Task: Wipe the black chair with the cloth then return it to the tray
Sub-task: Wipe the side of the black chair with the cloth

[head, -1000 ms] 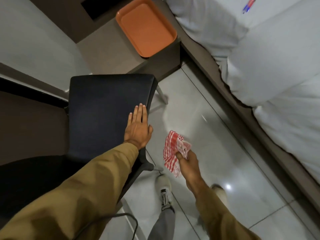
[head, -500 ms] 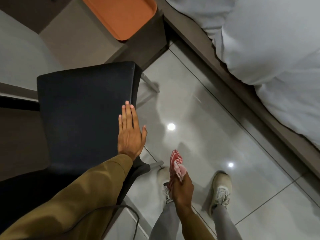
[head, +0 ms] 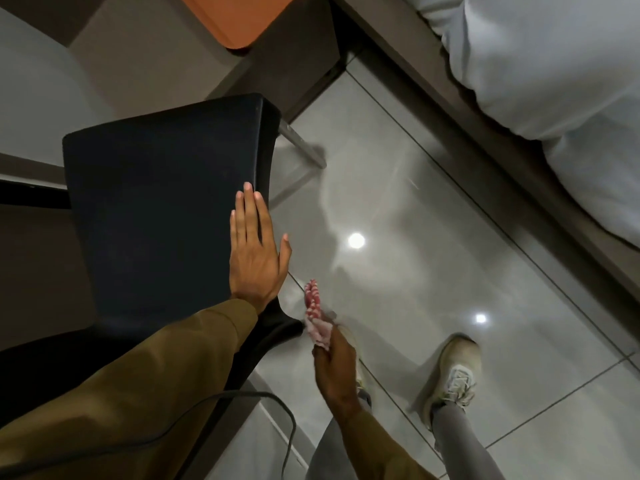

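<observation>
The left hand (head: 258, 252) is lying flat on the black chair (head: 162, 202), fingers together, steadying it — the right hand (head: 334, 368) is pinching the bunched cloth (head: 313, 306) beside the seat edge. Wiping seems under way or finishing; the return to the orange tray (head: 239, 15) is left.

**Left hand flat, right hand closed**

The left hand (head: 256, 258) sits left of the frame's centre, palm down, fingers straight and together, thumb spread to the right. Its olive-sleeved forearm runs in from the lower left corner. The right hand (head: 334, 368) is lower, near the bottom centre, back toward the camera, fingers curled closed at its top end; its forearm enters from the bottom edge.
</observation>
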